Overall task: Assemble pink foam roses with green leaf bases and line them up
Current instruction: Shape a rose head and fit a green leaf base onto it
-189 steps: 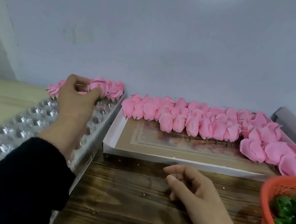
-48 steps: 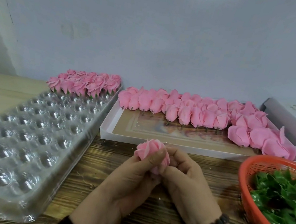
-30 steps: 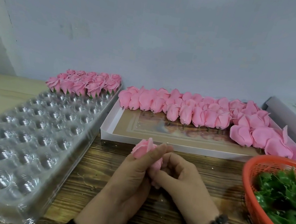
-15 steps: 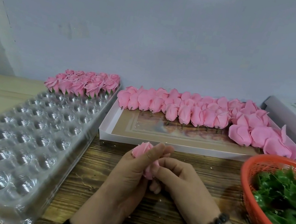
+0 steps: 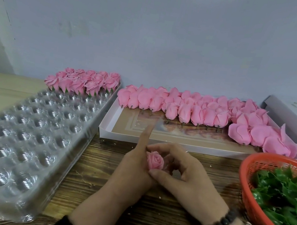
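Note:
A pink foam rose (image 5: 155, 161) sits between both my hands over the wooden table, its spiral face turned up toward me. My left hand (image 5: 133, 166) cups it from the left with the index finger pointing up. My right hand (image 5: 184, 176) grips it from the right with thumb and fingers; its base is hidden. Finished roses with green bases (image 5: 84, 82) stand in rows at the far end of the clear plastic dimple tray (image 5: 24, 131). Bare pink rose heads (image 5: 192, 109) lie in the white cardboard tray (image 5: 107, 123). Green leaf bases (image 5: 286, 196) fill the orange basket (image 5: 246, 178).
A white box (image 5: 296, 120) lies at the far right beside the cardboard tray. A pale wall runs close behind everything. Bare wooden tabletop (image 5: 155, 220) shows around and below my hands, between the plastic tray and the basket.
The rose has been turned so its spiral face points up at me. My left index finger has lifted off it and points upward. My right fingers have spread around the rose.

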